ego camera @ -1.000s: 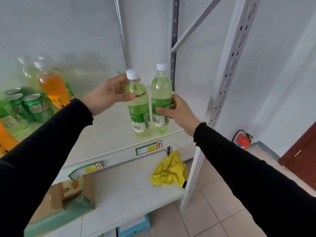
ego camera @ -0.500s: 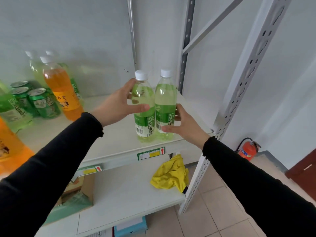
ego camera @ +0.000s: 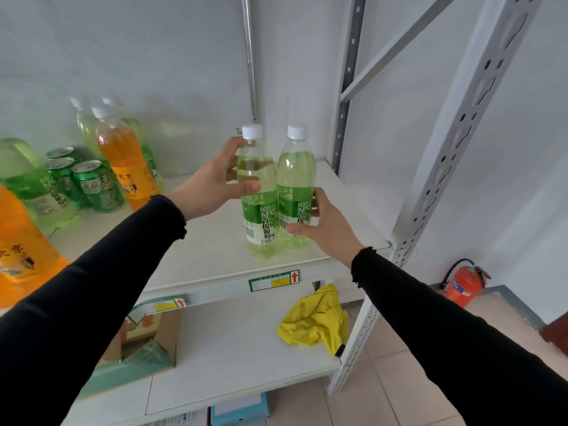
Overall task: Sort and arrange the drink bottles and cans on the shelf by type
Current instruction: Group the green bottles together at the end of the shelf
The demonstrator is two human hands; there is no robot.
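Two green drink bottles with white caps stand upright and touching on the right part of the white shelf (ego camera: 215,241). My left hand (ego camera: 215,182) grips the left green bottle (ego camera: 259,207) at its upper body, thumb across the front. My right hand (ego camera: 325,229) holds the right green bottle (ego camera: 295,186) low on its label side. Further left on the shelf stand several green cans (ego camera: 92,184), an orange bottle (ego camera: 129,167), pale green bottles (ego camera: 84,124) behind it, and a green bottle (ego camera: 24,179) and an orange bottle (ego camera: 21,250) near the left edge.
A perforated shelf post (ego camera: 430,186) rises right of my right hand. On the lower shelf lie a yellow cloth (ego camera: 313,321) and an open cardboard box (ego camera: 144,342). A red fire extinguisher (ego camera: 461,285) stands on the floor at the right.
The two green bottles have been brought together until they touch and stand slightly further back on the shelf. Both hands stay on them. The view has shifted right.
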